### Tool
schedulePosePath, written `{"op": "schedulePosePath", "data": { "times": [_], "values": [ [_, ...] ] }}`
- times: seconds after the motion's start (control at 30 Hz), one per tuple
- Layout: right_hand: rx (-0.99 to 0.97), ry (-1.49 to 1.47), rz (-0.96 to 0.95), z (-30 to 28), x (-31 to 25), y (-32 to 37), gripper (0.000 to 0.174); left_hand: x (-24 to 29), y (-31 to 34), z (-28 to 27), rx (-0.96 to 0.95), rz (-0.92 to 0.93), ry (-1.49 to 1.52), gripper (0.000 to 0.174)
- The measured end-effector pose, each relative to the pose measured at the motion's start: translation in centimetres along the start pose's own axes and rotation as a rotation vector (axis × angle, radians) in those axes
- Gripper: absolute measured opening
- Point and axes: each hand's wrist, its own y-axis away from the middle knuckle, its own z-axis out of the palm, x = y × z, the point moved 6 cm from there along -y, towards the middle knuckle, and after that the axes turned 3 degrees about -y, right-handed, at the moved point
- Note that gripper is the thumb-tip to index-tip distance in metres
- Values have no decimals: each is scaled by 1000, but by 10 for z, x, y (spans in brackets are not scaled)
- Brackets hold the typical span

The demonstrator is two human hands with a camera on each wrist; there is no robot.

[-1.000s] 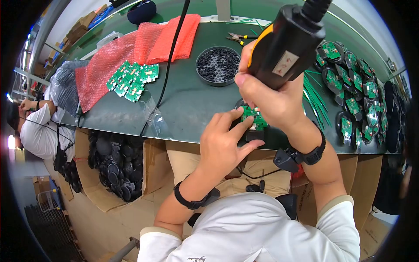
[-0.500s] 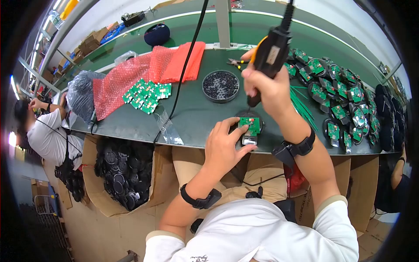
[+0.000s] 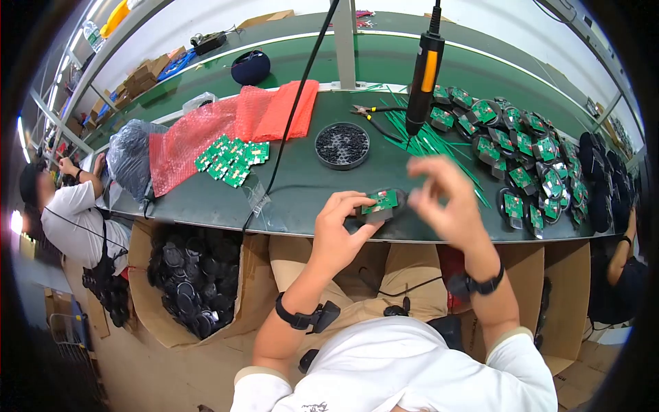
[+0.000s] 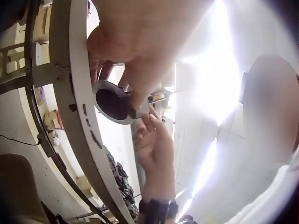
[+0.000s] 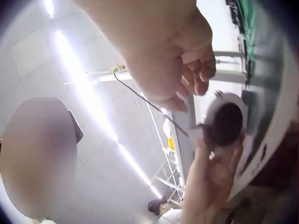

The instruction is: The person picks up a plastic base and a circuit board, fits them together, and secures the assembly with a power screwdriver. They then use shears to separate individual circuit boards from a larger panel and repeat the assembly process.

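Note:
My left hand [image 3: 340,230] grips a round black housing [image 5: 227,122] with a green circuit board [image 3: 382,200] on its top, fingers at one side and thumb at the near edge. Its dark round underside faces the wrist cameras, and the housing appears raised and tilted at the table's front edge. Blurred in the head view, my right hand [image 3: 446,200] hovers just right of the housing with loosely bent fingers and nothing in them. Beyond it a black and orange electric screwdriver [image 3: 424,86] hangs upright from its cord.
A round dish [image 3: 342,145] of small black screws stands behind the hands, with pliers [image 3: 377,117] and green strips [image 3: 446,147] beside it. Many board-fitted housings [image 3: 525,147] crowd the right side. Loose circuit boards [image 3: 232,159] lie left near red bubble wrap [image 3: 199,130]. A black cable [image 3: 302,82] crosses the view.
The right hand has let go of the screwdriver, which now hangs farther back, and has come down toward the housing. The left hand has tilted the housing up from the table.

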Motion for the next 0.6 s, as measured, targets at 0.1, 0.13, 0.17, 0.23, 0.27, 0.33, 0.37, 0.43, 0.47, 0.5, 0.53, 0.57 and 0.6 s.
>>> {"op": "schedulePosePath", "data": {
  "times": [0.1,0.13,0.17,0.23,0.27,0.33,0.37,0.43,0.47,0.5,0.53,0.57,0.6],
  "values": [
    [-53,-26,-35,17,-13,35,34,1,4,3,-53,-82,185,36],
    [4,23,-85,16,-11,42,30,6,6,5,-59,-86,189,36],
    [8,26,-76,16,-8,47,30,15,8,6,-63,-49,158,36],
    [143,-101,-19,10,-4,54,25,34,9,7,-77,-10,132,36],
    [151,-95,-13,9,-6,56,25,43,9,5,-64,11,55,36],
    [178,-104,11,3,-10,58,25,52,9,5,-56,39,-17,36],
    [183,-98,13,1,-10,60,25,55,10,5,-41,54,-31,36],
    [165,-112,38,0,-8,63,25,56,10,7,-29,69,-43,36],
    [168,-109,40,0,-8,65,25,56,10,8,-23,91,-48,35],
    [175,-121,52,-1,-6,67,25,57,10,9,-16,113,-53,35],
    [183,-132,63,-1,-5,68,24,58,10,9,-21,115,-52,35],
    [188,-131,65,-1,-4,69,24,59,10,10,-28,115,-68,37],
    [191,-148,72,-2,-3,71,25,61,10,11,-38,117,-82,39]
  ]
}}
